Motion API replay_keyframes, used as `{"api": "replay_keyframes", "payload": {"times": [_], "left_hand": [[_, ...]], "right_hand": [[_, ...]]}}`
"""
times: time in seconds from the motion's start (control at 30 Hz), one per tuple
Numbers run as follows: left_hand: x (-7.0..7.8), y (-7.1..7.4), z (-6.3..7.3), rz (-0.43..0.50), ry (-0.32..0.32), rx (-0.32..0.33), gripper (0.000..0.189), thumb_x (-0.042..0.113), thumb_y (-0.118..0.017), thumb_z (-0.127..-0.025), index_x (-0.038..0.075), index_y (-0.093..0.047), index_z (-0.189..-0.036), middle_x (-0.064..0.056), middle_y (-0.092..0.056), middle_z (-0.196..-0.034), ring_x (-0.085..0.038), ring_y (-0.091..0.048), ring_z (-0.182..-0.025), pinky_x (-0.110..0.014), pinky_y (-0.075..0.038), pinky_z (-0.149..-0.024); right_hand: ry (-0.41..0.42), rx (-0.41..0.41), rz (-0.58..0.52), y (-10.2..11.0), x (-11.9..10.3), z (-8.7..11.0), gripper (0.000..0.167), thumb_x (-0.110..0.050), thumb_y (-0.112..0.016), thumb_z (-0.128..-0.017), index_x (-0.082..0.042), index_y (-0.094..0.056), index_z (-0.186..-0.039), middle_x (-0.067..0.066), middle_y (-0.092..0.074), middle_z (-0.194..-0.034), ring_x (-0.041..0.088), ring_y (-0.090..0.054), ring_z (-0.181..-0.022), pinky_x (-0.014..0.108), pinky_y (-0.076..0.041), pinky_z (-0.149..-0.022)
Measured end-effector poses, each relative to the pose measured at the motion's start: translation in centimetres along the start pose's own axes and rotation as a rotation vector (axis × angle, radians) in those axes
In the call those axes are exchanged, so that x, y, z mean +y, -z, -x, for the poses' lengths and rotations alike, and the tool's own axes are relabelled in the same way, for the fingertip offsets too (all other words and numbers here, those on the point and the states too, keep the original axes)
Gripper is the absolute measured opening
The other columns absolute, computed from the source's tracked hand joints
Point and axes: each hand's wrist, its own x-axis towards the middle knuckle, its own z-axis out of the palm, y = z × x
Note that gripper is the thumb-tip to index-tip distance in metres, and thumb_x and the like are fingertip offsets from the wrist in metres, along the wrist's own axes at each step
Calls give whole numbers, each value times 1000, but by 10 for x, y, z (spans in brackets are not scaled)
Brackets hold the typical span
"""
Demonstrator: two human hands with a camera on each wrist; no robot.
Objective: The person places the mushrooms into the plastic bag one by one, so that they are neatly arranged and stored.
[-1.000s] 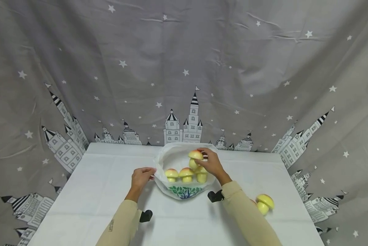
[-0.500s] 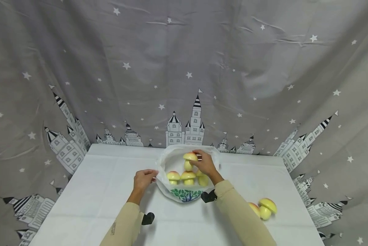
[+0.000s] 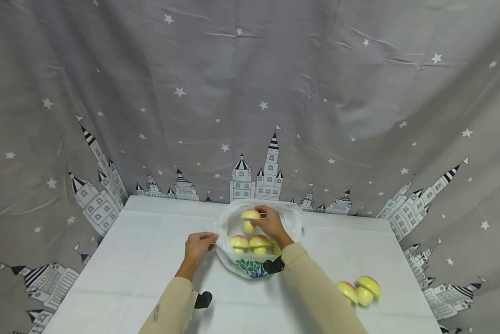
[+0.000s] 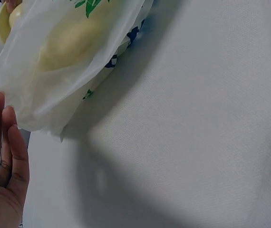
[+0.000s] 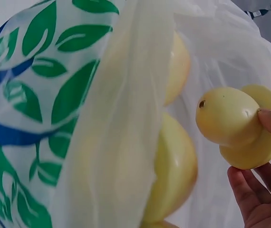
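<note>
A white plastic bag (image 3: 223, 226) printed with a green-leaved tree lies mouth up on the table, holding several yellow toy mushrooms with reddish caps, among them one at the left (image 3: 239, 242) and one in the middle (image 3: 259, 242). My left hand (image 3: 200, 246) pinches the bag's left rim; in the left wrist view its fingertips meet the thin plastic. Over the bag's opening, my right hand (image 3: 271, 225) grips another toy mushroom (image 5: 230, 116) between thumb and fingers, stem toward the right wrist camera. A mushroom on the bag's right side is partly hidden by the right hand.
Two more toy mushrooms, one with a reddish cap (image 3: 348, 291) and one tilted (image 3: 368, 290), lie on the white-covered table (image 3: 150, 241) at the right, beside the right sleeve. Behind the table hangs a grey curtain (image 3: 200, 93) with stars and castles.
My right hand has carried its mushroom left and slightly down, over the bag's opening. My left hand keeps its pinch on the rim. The head view has shifted slightly.
</note>
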Motion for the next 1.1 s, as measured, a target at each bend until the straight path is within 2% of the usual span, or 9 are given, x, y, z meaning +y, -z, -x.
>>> {"api": "replay_keyframes", "payload": {"times": [0.2, 0.37, 0.73, 1.1], "left_hand": [[0, 2, 2, 21, 4, 10, 25, 15, -69, -89, -7, -70, -102, -15, -70, -91, -11, -64, -67, -32, -56, -71], [0, 4, 2, 25, 5, 4, 25, 14, -69, -89, -8, -70, -102, -15, -70, -90, -11, -64, -66, -33, -56, -70], [-2, 6, 3, 29, 16, 2, 24, 15, -70, -88, -5, -71, -100, -9, -71, -85, -12, -64, -66, -38, -55, -74], [-1, 7, 5, 44, -11, -2, 22, 13, -70, -88, -6, -71, -98, -7, -70, -78, -12, -63, -63, -38, -56, -70]], "right_hand": [[-53, 26, -24, -11, -2, -4, 46, -9, -73, -84, 3, -58, -125, 19, -59, -126, 35, -57, -114, 39, -51, -90], [-95, 16, -24, -19, 0, -8, 45, -11, -74, -83, 0, -60, -124, 17, -60, -125, 33, -59, -112, 38, -52, -87], [-121, -1, 64, -32, 4, -18, 43, -14, -74, -82, -1, -62, -121, 18, -64, -117, 33, -58, -111, 42, -49, -90], [-129, -41, 94, -43, 7, -18, 46, -13, -74, -81, 0, -61, -123, 20, -62, -122, 37, -54, -116, 45, -45, -96]]}}
